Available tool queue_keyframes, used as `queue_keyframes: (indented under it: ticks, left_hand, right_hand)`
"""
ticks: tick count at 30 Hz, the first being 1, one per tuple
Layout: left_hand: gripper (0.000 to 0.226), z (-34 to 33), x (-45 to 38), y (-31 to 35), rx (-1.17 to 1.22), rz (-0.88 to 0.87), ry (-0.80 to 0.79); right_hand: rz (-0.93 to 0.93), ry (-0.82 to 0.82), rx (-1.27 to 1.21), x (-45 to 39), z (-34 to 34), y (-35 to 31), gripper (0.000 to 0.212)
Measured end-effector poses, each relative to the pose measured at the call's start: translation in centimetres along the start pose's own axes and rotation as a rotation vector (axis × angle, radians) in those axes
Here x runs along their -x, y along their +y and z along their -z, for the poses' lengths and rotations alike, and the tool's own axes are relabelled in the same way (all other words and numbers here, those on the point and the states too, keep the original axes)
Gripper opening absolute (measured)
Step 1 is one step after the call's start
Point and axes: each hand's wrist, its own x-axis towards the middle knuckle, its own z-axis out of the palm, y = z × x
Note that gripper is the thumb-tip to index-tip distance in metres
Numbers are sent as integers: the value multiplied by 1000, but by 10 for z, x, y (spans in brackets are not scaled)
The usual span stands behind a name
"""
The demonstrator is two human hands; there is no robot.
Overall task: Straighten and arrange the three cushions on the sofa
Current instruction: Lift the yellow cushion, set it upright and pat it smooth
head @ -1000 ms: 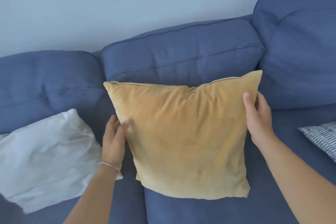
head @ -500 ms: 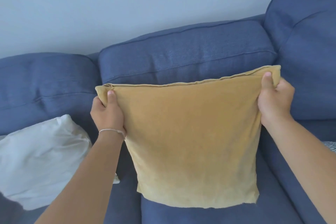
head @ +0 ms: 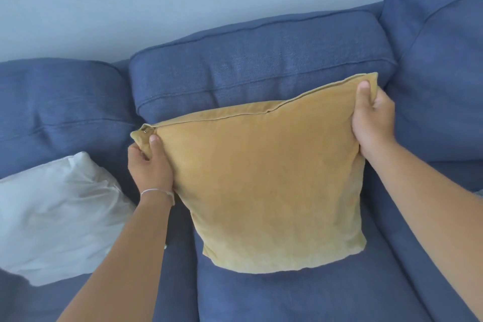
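Observation:
A mustard yellow cushion (head: 269, 183) stands upright on the blue sofa (head: 261, 65), leaning toward the middle back cushion. My left hand (head: 150, 165) grips its top left corner, thumb on the front. My right hand (head: 373, 120) grips its top right corner, which sits higher than the left one. A white cushion (head: 55, 219) lies crumpled flat on the seat to the left. The third cushion shows only as a pale sliver (head: 479, 193) at the right edge.
The sofa's corner section (head: 439, 60) rises at the right. A pale wall (head: 156, 3) runs behind the backrest. Blue seat (head: 300, 298) stretches in front of the yellow cushion.
Both hands went from the cushion's sides to its top corners and closed on them. The cushion is now tilted, left corner lower. The striped cushion has slid almost out of view at the right.

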Motion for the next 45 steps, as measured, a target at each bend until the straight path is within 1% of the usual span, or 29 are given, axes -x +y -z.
queue_keyframes:
  ticks: [3, 5, 7, 8, 10, 12, 13, 14, 16, 17, 19, 21, 23, 25, 27, 30, 32, 34, 36, 38, 39, 41, 42, 43, 45]
  left_hand:
    - [53, 19, 27, -15, 180, 246, -94]
    - [59, 31, 54, -36, 318, 420, -187]
    - [59, 35, 82, -51, 264, 493, -197]
    - [58, 33, 92, -53, 236, 509, -174]
    - [58, 31, 99, -60, 269, 536, -149]
    - [59, 30, 99, -64, 332, 585, -114]
    - [57, 28, 99, -68, 340, 603, -80]
    - [57, 26, 100, -72, 322, 618, -40]
    - [61, 21, 104, -80, 196, 585, 21]
    - [59, 17, 106, -80, 152, 545, 39]
    - [60, 4, 106, -74, 92, 416, 81]
    - [60, -7, 94, -61, 12, 325, 138]
    - [64, -16, 75, -55, 31, 277, 201]
    - [64, -22, 61, -54, 56, 286, 218]
    - [63, -28, 55, -56, 20, 285, 220]
    - [63, -30, 59, -60, 16, 310, 202]
    - [58, -25, 66, -60, 35, 310, 145]
    - [47, -13, 75, -62, 64, 339, 71]
    - [43, 7, 85, -75, 74, 384, -26]
    - [43, 33, 95, -94, 78, 421, -164]
    - [38, 46, 100, -107, 48, 441, -221]
    - [31, 70, 111, -137, -117, 494, -336]
    - [32, 81, 116, -153, -225, 523, -425]
    - [36, 91, 119, -170, -353, 542, -542]
    - [53, 102, 127, -191, -571, 535, -791]
  right_hand:
    - [-87, 118, -98, 34, 13, 12, 38]
    - [-202, 159, -209, 61, 24, 32, 46]
    - [-307, 155, -294, 89, 32, 56, 53]
    - [-316, 136, -279, 101, 35, 68, 54]
    - [-285, 83, -196, 122, 33, 88, 49]
    - [-235, 38, -101, 135, 27, 101, 54]
    - [-206, 40, -62, 137, 22, 105, 56]
    - [-174, 62, -34, 137, 17, 107, 54]
    - [-114, 110, -5, 133, 8, 105, 51]
    - [-93, 123, -9, 130, 6, 105, 51]
    - [-89, 149, -14, 121, 4, 105, 54]
    - [-106, 195, 18, 106, 7, 106, 58]
    - [-113, 251, 84, 86, 13, 109, 60]
    - [-110, 271, 168, 68, 17, 113, 61]
    - [-100, 253, 233, 59, 12, 117, 61]
    - [-68, 217, 267, 56, 1, 126, 62]
    - [-58, 182, 243, 60, 1, 128, 61]
    - [-66, 149, 193, 66, 5, 129, 61]
    - [-104, 152, 133, 75, 11, 128, 61]
    - [-160, 158, 74, 86, 22, 131, 62]
    - [-190, 150, 44, 92, 30, 136, 58]
    - [-269, 75, 6, 106, 51, 154, 40]
    - [-298, -20, 33, 113, 64, 163, 36]
    - [-330, -169, 98, 121, 77, 173, 37]
    - [-379, -580, 332, 139, 101, 189, 43]
